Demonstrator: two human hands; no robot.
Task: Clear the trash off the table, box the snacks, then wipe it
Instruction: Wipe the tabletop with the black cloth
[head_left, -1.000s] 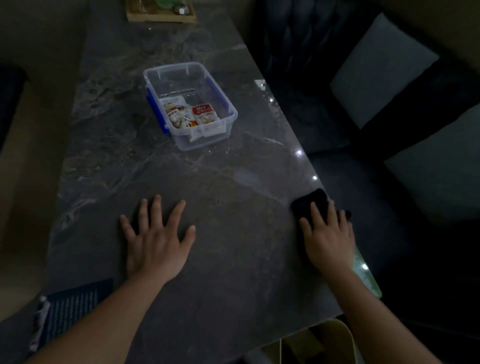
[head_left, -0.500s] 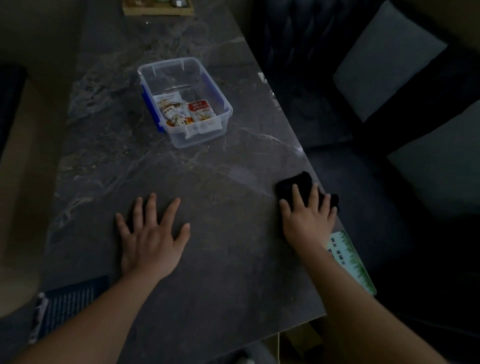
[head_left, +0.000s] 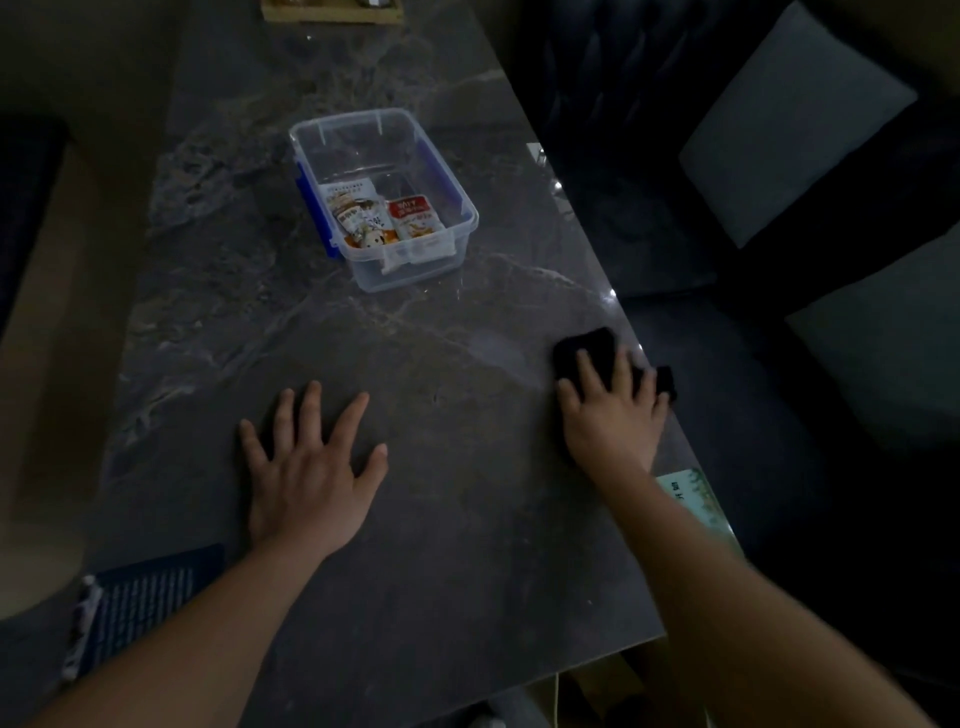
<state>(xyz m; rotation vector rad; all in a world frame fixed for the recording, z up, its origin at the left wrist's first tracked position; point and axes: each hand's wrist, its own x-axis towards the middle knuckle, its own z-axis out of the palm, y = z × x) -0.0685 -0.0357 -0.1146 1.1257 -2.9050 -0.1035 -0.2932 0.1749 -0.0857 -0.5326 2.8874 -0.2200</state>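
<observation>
The right hand (head_left: 613, 415) lies flat and spread on a dark cloth (head_left: 584, 345), fingers splayed and pressing down rather than curled around it; it pins the cloth to the tabletop (head_left: 441, 519) close to the right edge, with one corner of the fabric poking out past the little finger toward that edge. The cloth looks soft and limp, light enough to bunch or skid if pushed only with the fingertips, so a flat palm over its middle seems the surest hold for wiping, and the overhanging corner may want tucking in so it does not drag off the side. The left hand (head_left: 311, 478) rests open and empty, palm down on the bare stone well to the left of the cloth, apparently bracing. The surface appears polished and marbled, with glints along its right edge, so the cloth will likely slide easily on it. Farther out, near the middle, a clear plastic box (head_left: 415, 260) with blue latches holds the snack packets (head_left: 382, 215), which lie against its near end; it is lidless, light by the look of it, and would have to be lifted or shifted by its rim to wipe beneath. A dark printed sheet (head_left: 140, 603) lies at the near left corner and a green card (head_left: 693, 493) sits at the right edge just behind the right wrist.
</observation>
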